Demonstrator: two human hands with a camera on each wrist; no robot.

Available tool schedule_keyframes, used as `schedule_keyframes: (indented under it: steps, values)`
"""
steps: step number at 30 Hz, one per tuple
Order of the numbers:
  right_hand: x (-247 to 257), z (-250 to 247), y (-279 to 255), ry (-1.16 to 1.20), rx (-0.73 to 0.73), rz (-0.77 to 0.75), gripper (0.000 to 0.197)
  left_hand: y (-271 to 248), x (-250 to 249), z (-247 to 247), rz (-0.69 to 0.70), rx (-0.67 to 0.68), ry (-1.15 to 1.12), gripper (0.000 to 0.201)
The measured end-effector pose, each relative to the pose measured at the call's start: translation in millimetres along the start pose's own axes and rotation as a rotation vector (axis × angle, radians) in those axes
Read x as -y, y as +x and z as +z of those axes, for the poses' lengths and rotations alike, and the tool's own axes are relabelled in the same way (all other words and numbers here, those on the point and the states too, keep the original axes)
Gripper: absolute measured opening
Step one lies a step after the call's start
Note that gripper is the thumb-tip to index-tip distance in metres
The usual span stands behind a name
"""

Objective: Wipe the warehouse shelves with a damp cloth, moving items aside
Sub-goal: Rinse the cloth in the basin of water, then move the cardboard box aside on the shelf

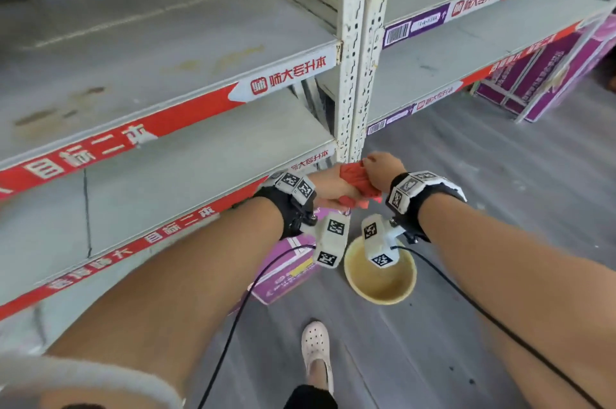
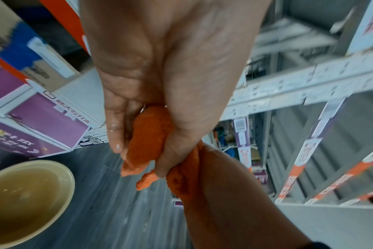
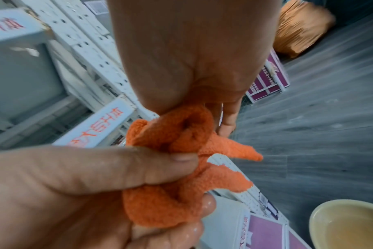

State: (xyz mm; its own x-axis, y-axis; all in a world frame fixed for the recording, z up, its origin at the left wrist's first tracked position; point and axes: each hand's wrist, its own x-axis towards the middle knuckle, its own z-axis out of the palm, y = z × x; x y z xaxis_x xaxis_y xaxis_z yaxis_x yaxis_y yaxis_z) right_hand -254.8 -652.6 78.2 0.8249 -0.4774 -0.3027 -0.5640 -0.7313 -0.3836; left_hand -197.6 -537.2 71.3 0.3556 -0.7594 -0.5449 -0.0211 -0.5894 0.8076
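While my left hand [image 1: 328, 187] and right hand [image 1: 383, 172] both clench the wet orange cloth [image 1: 356, 180], twisted between them above the yellow basin [image 1: 380, 295] on the floor, I judge the stained shelves [image 1: 160, 68] not yet wiped.

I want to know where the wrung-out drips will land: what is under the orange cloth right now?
Below the cloth, gripped by the left hand and right hand, a yellow basin of murky water sits on the grey floor, slightly nearer the person. The wrist cameras cover part of it.
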Motion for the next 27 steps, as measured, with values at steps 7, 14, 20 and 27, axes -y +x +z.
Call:
schedule_keyframes:
  steps: [7,14,20,27]
  values:
    - [84,8,-51,0.179,0.086,-0.152,0.054,-102,13,-19,0.062,-0.361,-0.085,0.020]
    - [186,3,-83,0.611,0.117,-0.290,0.080,-187,23,-90,0.187,-0.652,-0.043,0.080]
    - [287,5,-96,0.571,0.075,-0.399,0.042,-246,60,-165,0.265,-0.720,0.027,0.102]
    - [415,45,-101,0.601,-0.148,-0.339,0.041,-329,123,-254,0.315,-0.961,0.051,0.060]
